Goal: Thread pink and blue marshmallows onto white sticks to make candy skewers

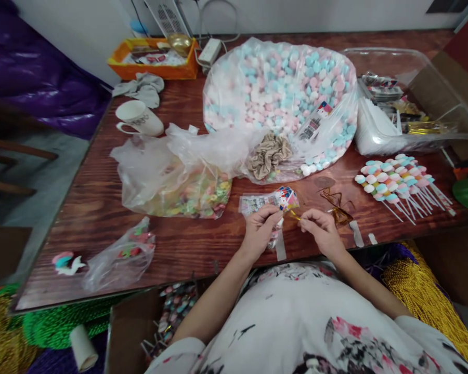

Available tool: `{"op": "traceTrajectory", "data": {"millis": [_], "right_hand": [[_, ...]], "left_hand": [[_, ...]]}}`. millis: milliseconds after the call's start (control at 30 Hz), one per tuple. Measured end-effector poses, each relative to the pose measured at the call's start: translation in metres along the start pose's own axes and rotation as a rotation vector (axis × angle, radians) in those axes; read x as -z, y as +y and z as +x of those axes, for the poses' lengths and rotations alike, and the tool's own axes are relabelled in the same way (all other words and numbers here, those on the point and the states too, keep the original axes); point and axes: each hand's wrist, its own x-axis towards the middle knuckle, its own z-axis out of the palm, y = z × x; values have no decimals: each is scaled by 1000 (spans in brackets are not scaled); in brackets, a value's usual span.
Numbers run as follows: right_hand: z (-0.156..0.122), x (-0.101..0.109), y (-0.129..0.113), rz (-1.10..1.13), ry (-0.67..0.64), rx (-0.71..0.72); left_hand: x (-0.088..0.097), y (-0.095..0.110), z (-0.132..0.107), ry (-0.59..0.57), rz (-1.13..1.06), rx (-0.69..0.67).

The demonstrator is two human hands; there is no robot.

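My right hand (320, 228) pinches one end of a thin gold twist tie (295, 214). The tie's other end reaches the fingertips of my left hand (262, 227), which are pinched together at a small clear candy bag (257, 201). A printed label with red and blue marks shows on the bag beyond my fingers. Part of the bag is hidden under my left hand, with pale sweets showing below it. Right of my hands lies a loose bunch of gold-brown twist ties (337, 208). A strip of tape (281, 245) sticks at the table edge.
A large bag of pink, blue and white marshmallows (281, 85) stands behind. Marshmallow skewers (398, 179) lie right, below a clear plastic bin (374, 135). Left are a bag of gummies (191, 195), a mug (139, 118), a small bag (117, 265) and an orange tray (152, 71).
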Motion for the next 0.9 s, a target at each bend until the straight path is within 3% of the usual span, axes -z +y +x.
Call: {"op": "traceTrajectory", "data": {"millis": [133, 267, 600, 800, 900], "right_hand": [[-1, 0, -13, -195, 35, 283], [12, -9, -13, -431, 14, 531], [14, -13, 5, -447, 12, 420], [4, -11, 10, -511, 208, 471], [0, -10, 12, -312, 199, 293]], "left_hand": [[-3, -2, 1, -21, 53, 87], [-12, -2, -1, -102, 89, -63], [-3, -14, -6, -89, -6, 92], [-5, -6, -3, -71, -6, 42], [-7, -1, -3, -85, 59, -92]]}}
